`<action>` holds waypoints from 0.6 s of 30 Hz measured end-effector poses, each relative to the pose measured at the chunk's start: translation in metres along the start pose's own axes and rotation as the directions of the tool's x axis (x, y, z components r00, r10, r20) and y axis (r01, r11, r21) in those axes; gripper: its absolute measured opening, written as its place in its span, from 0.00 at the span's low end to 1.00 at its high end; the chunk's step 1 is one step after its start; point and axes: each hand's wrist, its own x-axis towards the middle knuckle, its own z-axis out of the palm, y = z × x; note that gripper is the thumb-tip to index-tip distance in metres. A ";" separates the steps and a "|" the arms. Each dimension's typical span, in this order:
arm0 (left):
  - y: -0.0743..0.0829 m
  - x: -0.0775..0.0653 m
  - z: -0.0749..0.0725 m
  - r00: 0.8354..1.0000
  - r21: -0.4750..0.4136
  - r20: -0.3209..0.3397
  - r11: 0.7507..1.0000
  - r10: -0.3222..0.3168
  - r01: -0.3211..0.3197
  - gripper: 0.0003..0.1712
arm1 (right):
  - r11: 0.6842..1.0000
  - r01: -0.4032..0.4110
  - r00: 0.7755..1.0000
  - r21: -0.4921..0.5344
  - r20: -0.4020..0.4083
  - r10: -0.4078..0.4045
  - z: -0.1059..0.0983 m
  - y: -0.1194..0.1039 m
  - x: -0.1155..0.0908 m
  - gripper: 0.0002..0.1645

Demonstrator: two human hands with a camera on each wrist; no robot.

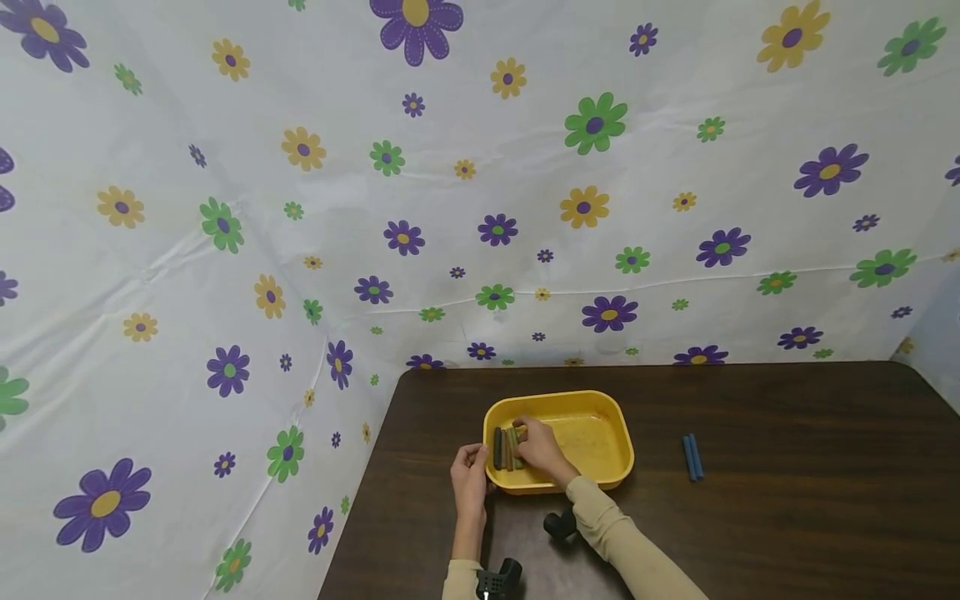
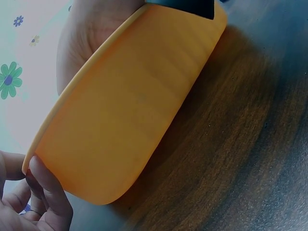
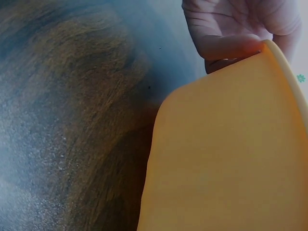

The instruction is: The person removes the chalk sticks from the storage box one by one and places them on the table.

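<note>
A yellow plastic tray (image 1: 592,442) stands on the dark wooden table. My left hand (image 1: 470,483) pinches its rim at the near left corner, thumb outside the wall, as the left wrist view shows of the hand (image 2: 43,197). Inside the tray at the left, several clay-like sticks lie side by side: a black stick (image 1: 498,448), brownish sticks (image 1: 505,450) and a green stick (image 1: 516,454). My right hand (image 1: 542,450) reaches over the near wall and holds the green stick with its fingertips. The tray wall (image 3: 226,144) hides those fingers in the right wrist view.
Two blue sticks (image 1: 693,457) lie together on the table (image 1: 810,467), right of the tray. A flower-printed white sheet (image 1: 525,167) hangs behind and to the left. Black wrist cameras (image 1: 501,579) sit on both forearms, close to the tray's near side.
</note>
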 end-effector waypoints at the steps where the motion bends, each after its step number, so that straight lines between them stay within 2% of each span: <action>1: 0.000 0.000 0.000 1.000 0.001 -0.001 1.000 -0.002 0.002 0.12 | 1.000 0.000 1.000 0.002 -0.001 0.000 0.000 0.000 0.000 0.28; 10: -0.004 -0.003 0.000 1.000 -0.014 0.001 1.000 -0.006 0.007 0.13 | 0.996 -0.019 1.000 0.090 -0.003 0.019 -0.011 0.003 -0.005 0.28; 14: -0.002 -0.003 0.000 1.000 -0.019 -0.002 1.000 0.002 -0.002 0.12 | 0.988 -0.051 0.999 0.149 0.000 0.052 -0.024 0.001 -0.008 0.27; 18: 0.001 -0.003 0.001 1.000 -0.026 0.004 1.000 0.013 -0.013 0.12 | 0.964 -0.089 0.996 0.251 0.011 0.089 -0.042 -0.006 -0.010 0.27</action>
